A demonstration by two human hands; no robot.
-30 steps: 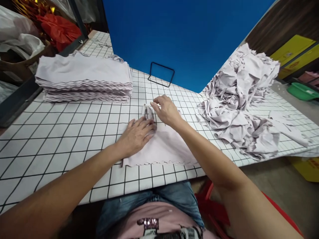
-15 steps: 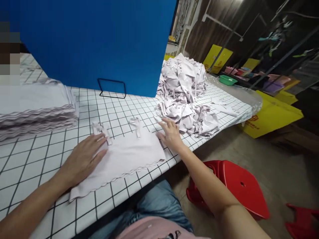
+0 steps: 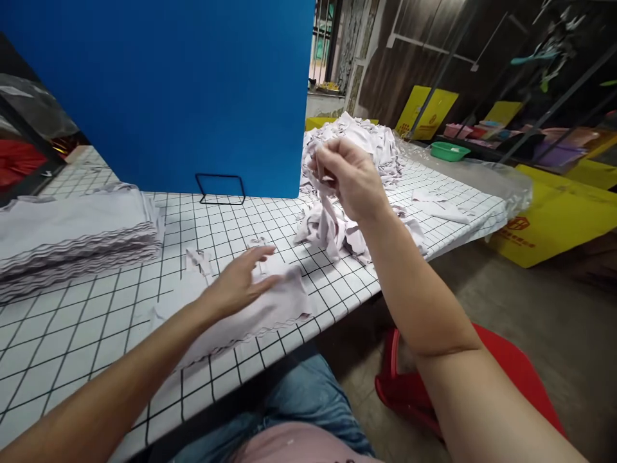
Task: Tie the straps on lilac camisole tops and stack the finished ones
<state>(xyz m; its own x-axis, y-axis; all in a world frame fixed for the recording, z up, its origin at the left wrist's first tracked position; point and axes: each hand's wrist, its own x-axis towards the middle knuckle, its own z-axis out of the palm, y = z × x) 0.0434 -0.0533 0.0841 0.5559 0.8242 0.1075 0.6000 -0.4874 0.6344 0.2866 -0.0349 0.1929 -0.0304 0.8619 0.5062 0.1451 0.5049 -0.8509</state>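
A pale fabric piece (image 3: pixel 274 305) with a wavy edge lies at the table's front. Over it hovers my left hand (image 3: pixel 243 280), thumb and fingers apart, holding nothing; whether it touches the cloth I cannot tell. My right hand (image 3: pixel 349 177) is raised above the nearer heap of crumpled fabric pieces (image 3: pixel 313 225). Its fingers are closed on the top of a pale fabric piece (image 3: pixel 330 222), which hangs down toward that heap. Small strap-like scraps (image 3: pixel 198 262) rest along the back edge of the flat cloth.
A neat stack of pale fabric (image 3: pixel 81 238) stands at the left. Behind the work is a tall blue panel (image 3: pixel 193 96) with a black wire stand (image 3: pixel 220 188). A larger fabric heap (image 3: pixel 385 145) lies farther back. A red stool (image 3: pixel 511 366) stands below the table at right.
My right hand has risen from beside the nearer heap and lifted a fabric piece. My left hand has moved right across the flat cloth. The camera view has shifted slightly.
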